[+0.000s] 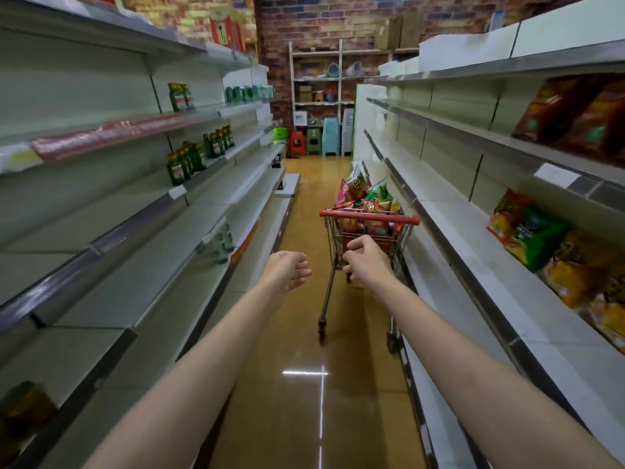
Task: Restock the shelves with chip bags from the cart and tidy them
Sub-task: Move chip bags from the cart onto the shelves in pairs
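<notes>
- Here, in the head view, a person stands in a shop aisle with both bare forearms stretched forward over the glossy brown floor [304, 401].
- The left hand [287, 270] hangs in the air, its fingers loosely curled toward the palm and holding nothing.
- The right hand [367, 262] is just short of the cart [368, 238]; its fingers are curled with the thumb forward, and whether they touch the wire frame cannot be told.
- The cart, small with a red handle [369, 217], stands ahead on the floor, close against the right shelves [473, 252].
- Chip bags in the cart [363, 194] are heaped above its rim in red, green and orange.
- Near on the right, chip bags on the shelf [531, 231] lie in orange and green, with darker red bags [575, 113] on the level above; both are blurred.
- The left shelves [142, 211] hold green bottles [189, 160] at mid-depth and a flat red pack [94, 137] nearer.
- At the far end, stacked plastic stools [329, 135] stand before a brick wall [321, 25].
</notes>
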`<state>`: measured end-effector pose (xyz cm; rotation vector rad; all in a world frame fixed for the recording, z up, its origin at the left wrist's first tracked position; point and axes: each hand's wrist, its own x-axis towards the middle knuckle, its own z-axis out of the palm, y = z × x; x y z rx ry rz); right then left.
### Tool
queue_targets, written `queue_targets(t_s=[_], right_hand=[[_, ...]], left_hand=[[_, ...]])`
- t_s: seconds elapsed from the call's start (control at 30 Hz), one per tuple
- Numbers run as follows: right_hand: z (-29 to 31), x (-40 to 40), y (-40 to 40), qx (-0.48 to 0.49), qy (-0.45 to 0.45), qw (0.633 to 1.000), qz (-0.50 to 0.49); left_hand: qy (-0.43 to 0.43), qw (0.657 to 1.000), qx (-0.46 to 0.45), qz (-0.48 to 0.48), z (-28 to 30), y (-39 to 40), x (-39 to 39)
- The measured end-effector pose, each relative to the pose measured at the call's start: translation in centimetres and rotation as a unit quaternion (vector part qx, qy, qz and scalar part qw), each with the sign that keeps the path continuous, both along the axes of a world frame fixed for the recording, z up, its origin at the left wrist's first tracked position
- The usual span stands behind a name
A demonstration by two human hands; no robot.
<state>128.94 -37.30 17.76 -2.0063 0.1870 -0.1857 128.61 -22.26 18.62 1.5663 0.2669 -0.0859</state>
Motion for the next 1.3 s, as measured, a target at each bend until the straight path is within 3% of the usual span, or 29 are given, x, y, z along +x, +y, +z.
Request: queue_targets(t_s=[0.47, 0.87, 1.3], right_hand=[[-2.9, 16.0, -9.4, 0.009, 0.015, 0.998, -0.066], [-1.2, 35.5, -10.6, -0.021, 0.011, 0.997, -0.078], [-5.1, 51.1, -14.5, -0.013, 0.059, 0.996, -0.062]], left_hand=[[0.03, 0.996, -0.034, -0.076, -3.8, -9.3, 19.2], [0.035, 0.986, -0.107, -0.124, -2.7, -11.3, 40.7], [0.078, 0.983, -0.07, -0.15, -7.6, -15.1, 54.6]])
